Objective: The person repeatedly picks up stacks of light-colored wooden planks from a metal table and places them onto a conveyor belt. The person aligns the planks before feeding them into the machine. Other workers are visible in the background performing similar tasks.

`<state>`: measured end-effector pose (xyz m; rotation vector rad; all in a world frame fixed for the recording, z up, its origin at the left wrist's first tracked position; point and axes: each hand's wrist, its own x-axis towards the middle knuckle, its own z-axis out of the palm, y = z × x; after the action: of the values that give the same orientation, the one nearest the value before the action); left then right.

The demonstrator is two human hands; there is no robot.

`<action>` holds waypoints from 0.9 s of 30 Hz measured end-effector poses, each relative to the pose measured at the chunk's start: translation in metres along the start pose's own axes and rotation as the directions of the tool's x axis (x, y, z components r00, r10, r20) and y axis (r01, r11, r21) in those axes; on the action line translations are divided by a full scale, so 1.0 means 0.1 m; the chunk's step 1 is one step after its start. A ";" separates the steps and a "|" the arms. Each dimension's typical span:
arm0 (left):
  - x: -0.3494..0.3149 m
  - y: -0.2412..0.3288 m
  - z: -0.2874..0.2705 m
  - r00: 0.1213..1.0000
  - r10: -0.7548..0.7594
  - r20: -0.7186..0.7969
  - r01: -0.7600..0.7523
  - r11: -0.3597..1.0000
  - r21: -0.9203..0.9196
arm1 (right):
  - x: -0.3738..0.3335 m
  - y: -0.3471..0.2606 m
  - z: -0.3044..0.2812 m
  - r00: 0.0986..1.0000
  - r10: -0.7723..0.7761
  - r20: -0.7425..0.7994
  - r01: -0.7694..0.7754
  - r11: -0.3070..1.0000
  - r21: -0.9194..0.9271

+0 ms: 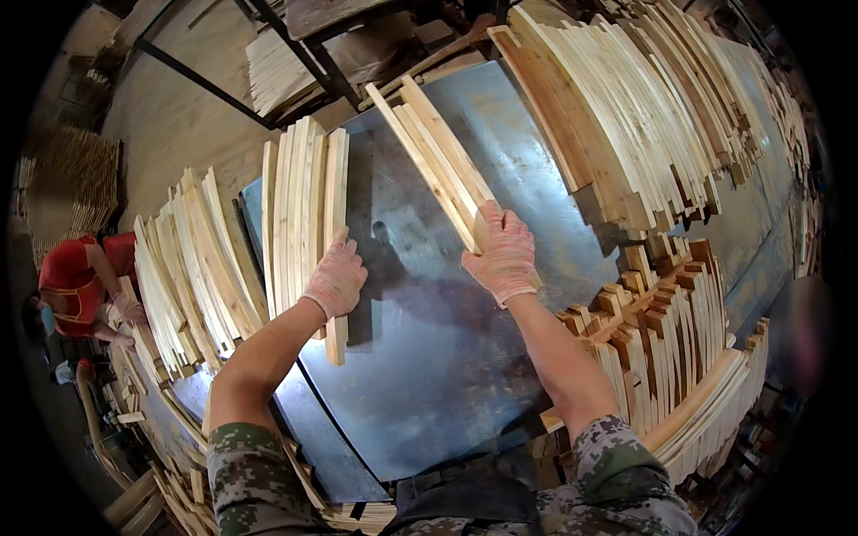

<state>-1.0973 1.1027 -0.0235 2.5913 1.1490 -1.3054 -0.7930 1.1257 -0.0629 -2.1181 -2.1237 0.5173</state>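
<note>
My left hand (pixel 337 277), in a pinkish knit glove, is closed round the near part of a pale wooden strip (pixel 336 183). That strip stands at the right end of a row of several wooden strips (pixel 295 201) on a metal tabletop (pixel 420 357). In my right hand (pixel 502 254), gloved the same way, are the near ends of a few long wooden strips (pixel 438 147). They lie side by side, slanting away to the far left, with uneven far ends. My palm and fingers hide their near ends.
Long wooden strips (pixel 617 116) stand in a dense row at the far right. Nearer on the right is a stack of shorter strips (pixel 666 330). At left, a person in red (pixel 76 277) reaches toward another row of strips (pixel 197 268). A dark metal frame (pixel 295 45) stands beyond the table.
</note>
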 end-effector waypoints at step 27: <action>-0.62 -0.07 1.54 0.456 -0.732 0.507 0.398 -0.342 -0.851 | -0.50 -1.68 0.80 0.974 -0.058 0.218 -0.120 0.685 0.719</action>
<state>-1.2309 1.0208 -0.0780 0.8718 2.4010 0.2837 -0.9756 1.0671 -0.0784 -1.6608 -1.5363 1.3963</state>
